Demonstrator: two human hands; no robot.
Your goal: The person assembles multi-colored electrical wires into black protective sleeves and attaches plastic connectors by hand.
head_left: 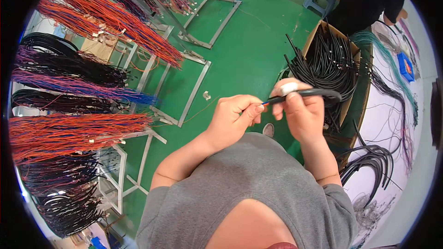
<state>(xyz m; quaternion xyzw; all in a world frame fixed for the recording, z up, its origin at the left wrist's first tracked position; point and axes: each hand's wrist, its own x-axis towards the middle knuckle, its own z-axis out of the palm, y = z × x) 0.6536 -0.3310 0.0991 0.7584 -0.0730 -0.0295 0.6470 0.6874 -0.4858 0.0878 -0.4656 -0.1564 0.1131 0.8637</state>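
Observation:
In front of my body, both hands work at a black sleeve tube (318, 92). My right hand (305, 117) is closed around it, thumb on top, and the tube curves back past the fingers. Thin blue and orange wires (265, 103) stick out of the tube's left end. My left hand (235, 116) pinches these wires between thumb and forefinger, just left of the tube. A white piece (289, 88) lies against my right fingers above the tube; its kind I cannot make out.
On my right, a cardboard box (359, 87) holds many black tubes, beside a table (376, 115) with loose cables and a blue bin (405, 67). Metal racks (190, 94) with wire bundles (76, 131) stand left. A person (369, 2) and blue stool (319, 2) are far right.

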